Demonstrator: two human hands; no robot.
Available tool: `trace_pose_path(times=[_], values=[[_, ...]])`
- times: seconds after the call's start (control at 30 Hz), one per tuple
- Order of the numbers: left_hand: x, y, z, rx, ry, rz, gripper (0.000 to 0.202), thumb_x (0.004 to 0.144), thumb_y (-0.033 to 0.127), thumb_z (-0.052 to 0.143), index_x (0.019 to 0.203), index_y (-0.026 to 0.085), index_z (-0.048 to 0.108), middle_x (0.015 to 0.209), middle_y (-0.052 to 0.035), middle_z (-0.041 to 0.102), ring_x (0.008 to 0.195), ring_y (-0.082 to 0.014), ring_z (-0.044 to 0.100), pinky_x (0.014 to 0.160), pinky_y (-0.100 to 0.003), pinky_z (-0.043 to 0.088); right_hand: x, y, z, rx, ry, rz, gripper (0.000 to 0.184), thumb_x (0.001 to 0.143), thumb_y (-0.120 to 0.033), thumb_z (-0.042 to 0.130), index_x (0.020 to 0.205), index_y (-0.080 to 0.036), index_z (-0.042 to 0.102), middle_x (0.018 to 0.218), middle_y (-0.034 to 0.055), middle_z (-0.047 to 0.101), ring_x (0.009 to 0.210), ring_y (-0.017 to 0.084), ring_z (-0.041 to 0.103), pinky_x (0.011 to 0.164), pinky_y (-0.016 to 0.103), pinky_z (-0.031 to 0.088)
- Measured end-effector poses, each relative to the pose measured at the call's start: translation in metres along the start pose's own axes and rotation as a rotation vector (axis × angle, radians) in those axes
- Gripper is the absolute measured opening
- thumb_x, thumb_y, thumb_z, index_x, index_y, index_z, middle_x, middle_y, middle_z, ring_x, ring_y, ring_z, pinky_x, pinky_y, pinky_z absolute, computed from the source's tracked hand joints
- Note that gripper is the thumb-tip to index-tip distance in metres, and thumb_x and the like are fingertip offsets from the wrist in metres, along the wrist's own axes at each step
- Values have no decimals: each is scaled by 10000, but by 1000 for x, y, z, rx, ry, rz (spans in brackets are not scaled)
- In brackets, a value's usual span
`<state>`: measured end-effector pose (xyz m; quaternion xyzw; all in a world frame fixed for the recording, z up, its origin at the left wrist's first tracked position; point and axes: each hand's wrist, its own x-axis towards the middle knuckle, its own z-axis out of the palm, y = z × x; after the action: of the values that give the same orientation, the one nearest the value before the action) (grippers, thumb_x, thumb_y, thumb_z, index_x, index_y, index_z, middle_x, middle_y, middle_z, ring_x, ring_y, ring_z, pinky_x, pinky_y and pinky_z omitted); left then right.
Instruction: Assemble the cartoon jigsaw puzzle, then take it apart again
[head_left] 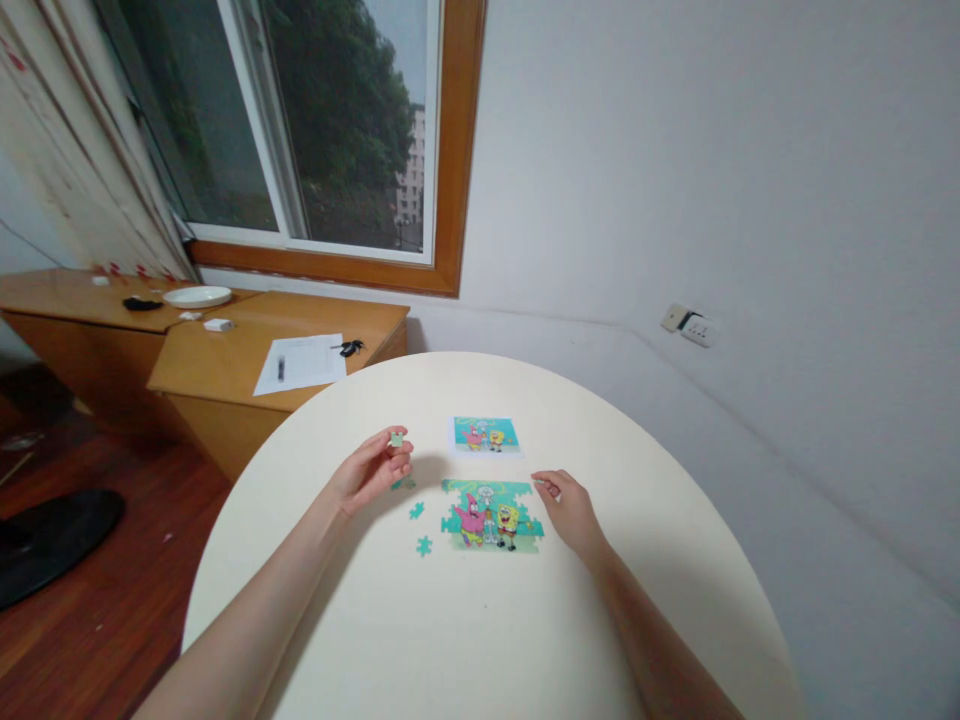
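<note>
Left hand: raised a bit off the desk, left of centre frame. The grip is pinched on one small teal puzzle piece, thumb against fingertips.
Right hand: down on the desk, with curled fingertips touching the upper right corner of the puzzle. Honestly can't tell if that grip is pinching anything.
Puzzle: part-built cartoon picture in centre frame, long axis running left-right, ragged along its left edge.
Key relation: the held piece sits up and left of the puzzle, so the left hand is the nearer one to that ragged edge.
Loose pieces: a few teal ones lying between the left hand and the puzzle.
Reference picture: just above the puzzle, not touching it.
</note>
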<state>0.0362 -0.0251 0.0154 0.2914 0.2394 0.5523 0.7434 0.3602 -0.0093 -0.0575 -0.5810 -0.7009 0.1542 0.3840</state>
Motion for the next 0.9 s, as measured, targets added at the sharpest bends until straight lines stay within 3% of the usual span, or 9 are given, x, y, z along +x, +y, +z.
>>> trace_pose_path(times=[0.17, 0.4, 0.63, 0.9], values=[[7, -8, -5, 38, 31, -65, 140, 812, 135, 581, 684, 87, 610, 548, -21, 555, 443, -65, 463, 470, -184, 458, 2, 6, -4, 136, 45, 82, 236, 745, -336, 497, 802, -200, 682, 829, 69, 697, 738, 187, 622, 713, 325, 493], [12, -12, -13, 26, 90, -61, 238, 868, 137, 504, 663, 74, 608, 360, 67, 308, 340, -41, 289, 359, -132, 338, 5, 7, -12, 250, 6, 190, 219, 697, -358, 546, 755, -191, 676, 706, 47, 710, 653, 180, 639, 622, 297, 500], [10, -12, -8, -2, 169, -85, 293, 899, 98, 410, 662, 82, 582, 380, 58, 319, 345, -45, 308, 358, -132, 338, 3, 4, -17, 189, -57, 220, 164, 684, -315, 563, 684, -192, 671, 693, 40, 709, 637, 174, 646, 620, 291, 503], [10, -12, -6, -42, 205, -103, 266, 881, 86, 442, 646, 91, 567, 390, 60, 319, 341, -49, 314, 350, -138, 349, 2, 3, -15, 94, -55, 236, 112, 681, -272, 573, 679, -205, 663, 679, 29, 702, 619, 159, 634, 612, 280, 504]])
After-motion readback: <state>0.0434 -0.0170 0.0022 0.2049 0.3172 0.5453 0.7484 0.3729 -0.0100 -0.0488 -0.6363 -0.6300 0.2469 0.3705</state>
